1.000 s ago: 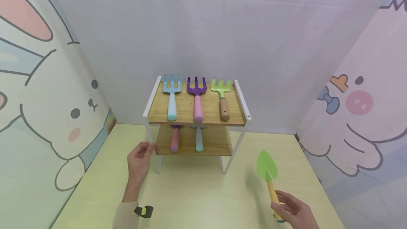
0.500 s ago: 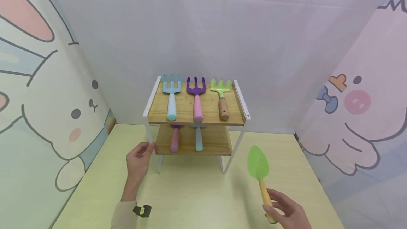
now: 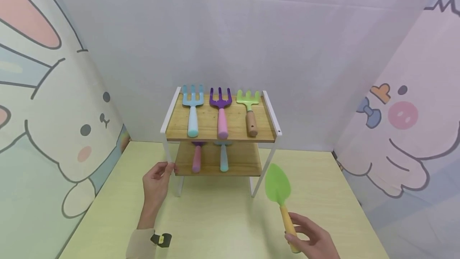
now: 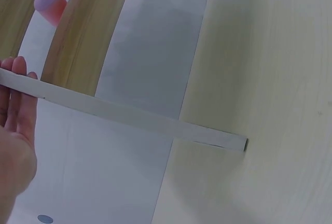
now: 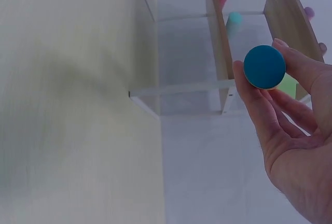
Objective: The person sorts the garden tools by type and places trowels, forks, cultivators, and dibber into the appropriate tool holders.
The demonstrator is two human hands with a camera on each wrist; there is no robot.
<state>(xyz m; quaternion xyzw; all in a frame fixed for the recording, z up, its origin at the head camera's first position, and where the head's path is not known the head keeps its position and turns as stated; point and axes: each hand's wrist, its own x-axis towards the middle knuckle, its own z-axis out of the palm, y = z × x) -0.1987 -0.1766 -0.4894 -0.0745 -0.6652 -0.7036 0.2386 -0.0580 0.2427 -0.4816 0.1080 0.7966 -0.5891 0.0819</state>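
Note:
My right hand grips a garden trowel by its yellow handle, green blade up, just right of a two-tier shelf rack. In the right wrist view the handle's blue end sits between thumb and fingers. My left hand holds the rack's left white post, fingers behind it. On the upper board lie a light blue hand fork, a purple and pink fork and a green fork with a brown handle. A pink-handled tool and a pale blue one lie below, heads partly hidden.
The rack stands on a pale yellow table near the back curtain. Printed cartoon curtains flank it, a rabbit at left and a pink figure at right. The rack's right leg is close to the trowel's blade.
My right hand has moved left with the trowel, bringing its blade up to the rack's right leg. The left hand stays on the post.

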